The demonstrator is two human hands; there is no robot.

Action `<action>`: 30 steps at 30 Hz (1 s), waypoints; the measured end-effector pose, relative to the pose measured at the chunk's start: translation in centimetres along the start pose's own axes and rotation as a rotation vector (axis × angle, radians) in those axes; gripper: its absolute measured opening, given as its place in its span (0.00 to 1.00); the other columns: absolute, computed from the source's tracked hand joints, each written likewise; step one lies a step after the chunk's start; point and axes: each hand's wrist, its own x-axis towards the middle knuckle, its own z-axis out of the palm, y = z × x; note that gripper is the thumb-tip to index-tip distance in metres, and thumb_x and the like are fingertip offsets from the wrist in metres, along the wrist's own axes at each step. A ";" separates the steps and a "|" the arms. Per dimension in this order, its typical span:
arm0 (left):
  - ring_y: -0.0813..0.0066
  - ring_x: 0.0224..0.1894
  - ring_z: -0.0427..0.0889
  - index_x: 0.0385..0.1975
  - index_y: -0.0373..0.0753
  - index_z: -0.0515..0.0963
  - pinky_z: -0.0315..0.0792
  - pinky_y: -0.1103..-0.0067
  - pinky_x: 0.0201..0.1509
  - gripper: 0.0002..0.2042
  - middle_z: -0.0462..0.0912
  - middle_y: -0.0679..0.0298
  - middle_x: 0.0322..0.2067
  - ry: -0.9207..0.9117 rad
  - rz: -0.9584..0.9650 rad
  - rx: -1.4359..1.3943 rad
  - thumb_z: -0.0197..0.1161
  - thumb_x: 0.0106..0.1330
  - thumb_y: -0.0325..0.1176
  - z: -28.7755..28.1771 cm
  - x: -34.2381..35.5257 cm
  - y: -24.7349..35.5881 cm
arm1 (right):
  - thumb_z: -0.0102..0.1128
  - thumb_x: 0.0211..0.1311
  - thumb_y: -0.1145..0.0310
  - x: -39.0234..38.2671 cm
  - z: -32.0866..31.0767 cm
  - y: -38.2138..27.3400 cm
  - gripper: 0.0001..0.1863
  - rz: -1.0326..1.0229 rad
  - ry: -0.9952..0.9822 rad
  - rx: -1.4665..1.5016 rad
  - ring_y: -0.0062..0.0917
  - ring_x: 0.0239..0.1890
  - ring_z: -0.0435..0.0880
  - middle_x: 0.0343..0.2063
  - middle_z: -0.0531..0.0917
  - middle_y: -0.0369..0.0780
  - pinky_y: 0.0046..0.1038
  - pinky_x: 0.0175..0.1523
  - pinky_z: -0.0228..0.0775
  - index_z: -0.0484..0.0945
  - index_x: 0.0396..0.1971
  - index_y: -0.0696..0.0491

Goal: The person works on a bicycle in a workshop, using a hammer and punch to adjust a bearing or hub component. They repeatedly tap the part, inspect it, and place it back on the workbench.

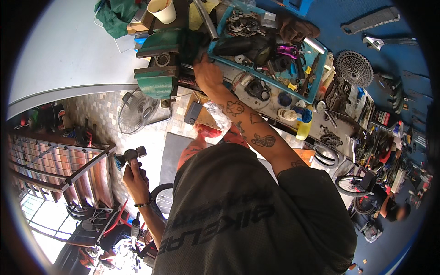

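My left hand (135, 180) is raised away from the bench at the left, fingers wrapped round the handle of a mallet. The mallet (132, 155) has a dark, thick cylindrical head and a bluish end. At the bench edge my right hand (208, 74) is closed, just right of a green bench vise (156, 86). A thin metal rod shows between that hand and the vise; what the fingers hold is hidden. Between the vise jaws sits a round, ring-shaped metal part (162, 59).
A blue tray (316, 94) of loose parts lies on the bench, with a metal tube (206, 20) beside it. Bottles, a cassette (354, 68) and wall tools are at the right. A fan (137, 110) stands on the tiled floor, near a wood-and-metal rack (68, 169).
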 end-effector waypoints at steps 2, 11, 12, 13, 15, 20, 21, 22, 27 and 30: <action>0.89 0.12 0.60 0.30 0.36 0.75 0.51 0.84 0.13 0.23 0.65 0.75 0.13 -0.020 -0.014 -0.006 0.57 0.78 0.52 0.2 0.2 -0.2 | 0.58 0.64 0.71 -0.1 0.3 0.0 0.12 -0.036 0.061 -0.065 0.46 0.34 0.90 0.50 0.78 0.55 0.44 0.37 0.85 0.82 0.46 0.57; 0.88 0.11 0.61 0.29 0.38 0.75 0.53 0.83 0.12 0.22 0.66 0.74 0.13 -0.086 0.067 0.016 0.57 0.78 0.52 1.3 1.1 -0.8 | 0.71 0.58 0.61 -3.5 -6.5 -0.5 0.17 0.060 0.155 0.286 0.51 0.39 0.86 0.40 0.80 0.53 0.46 0.42 0.82 0.81 0.37 0.61; 0.88 0.10 0.62 0.29 0.38 0.75 0.53 0.83 0.11 0.22 0.66 0.74 0.13 -0.106 0.057 0.050 0.57 0.77 0.52 1.4 1.3 -0.9 | 0.71 0.59 0.61 -4.7 -8.1 -0.1 0.17 0.075 0.223 0.358 0.51 0.39 0.85 0.39 0.80 0.52 0.47 0.42 0.80 0.81 0.36 0.61; 0.87 0.10 0.61 0.29 0.38 0.75 0.52 0.82 0.10 0.24 0.65 0.74 0.12 -0.129 0.067 0.036 0.56 0.77 0.54 1.8 1.4 -1.2 | 0.71 0.60 0.61 -6.1 -9.7 0.3 0.16 0.103 0.259 0.429 0.50 0.39 0.85 0.37 0.80 0.52 0.47 0.42 0.78 0.81 0.35 0.60; 0.87 0.09 0.60 0.29 0.37 0.74 0.51 0.81 0.10 0.25 0.64 0.74 0.12 -0.178 0.143 0.053 0.56 0.77 0.55 2.3 1.5 -1.7 | 0.71 0.61 0.59 -10.1 -13.4 1.8 0.18 0.051 0.358 0.655 0.50 0.37 0.83 0.35 0.80 0.49 0.45 0.41 0.74 0.80 0.34 0.61; 0.86 0.09 0.59 0.29 0.35 0.74 0.50 0.80 0.09 0.27 0.63 0.73 0.11 -0.220 0.034 0.146 0.56 0.76 0.57 4.8 1.9 -4.6 | 0.72 0.62 0.54 -23.3 -24.3 11.0 0.23 0.296 -0.205 0.844 0.29 0.36 0.83 0.33 0.85 0.43 0.33 0.44 0.72 0.82 0.44 0.59; 0.86 0.09 0.59 0.28 0.35 0.73 0.50 0.80 0.09 0.27 0.64 0.72 0.11 -0.223 0.003 0.170 0.56 0.76 0.57 5.4 1.9 -5.3 | 0.71 0.62 0.54 -25.8 -26.2 13.9 0.26 0.279 -0.332 0.851 0.30 0.40 0.84 0.36 0.87 0.45 0.34 0.49 0.73 0.81 0.51 0.59; 0.85 0.09 0.60 0.28 0.35 0.73 0.51 0.80 0.09 0.27 0.64 0.72 0.11 -0.219 -0.017 0.214 0.56 0.76 0.57 5.8 1.9 -6.1 | 0.71 0.63 0.54 -28.5 -27.8 16.7 0.27 0.433 -0.439 0.799 0.30 0.41 0.85 0.36 0.87 0.44 0.34 0.50 0.73 0.80 0.54 0.58; 0.84 0.08 0.61 0.27 0.37 0.73 0.52 0.79 0.09 0.25 0.66 0.71 0.11 -0.226 -0.102 0.308 0.57 0.76 0.55 8.1 0.8 -8.9 | 0.72 0.61 0.58 -36.8 -27.3 32.4 0.25 0.899 -0.095 0.417 0.33 0.43 0.87 0.37 0.88 0.45 0.36 0.49 0.75 0.81 0.54 0.55; 0.85 0.08 0.60 0.27 0.37 0.73 0.51 0.80 0.09 0.25 0.64 0.73 0.11 -0.254 -0.095 0.316 0.58 0.76 0.55 9.4 -0.2 -9.5 | 0.75 0.58 0.63 -36.7 -24.6 40.5 0.12 0.815 0.367 0.112 0.39 0.38 0.87 0.30 0.87 0.47 0.36 0.44 0.75 0.84 0.31 0.56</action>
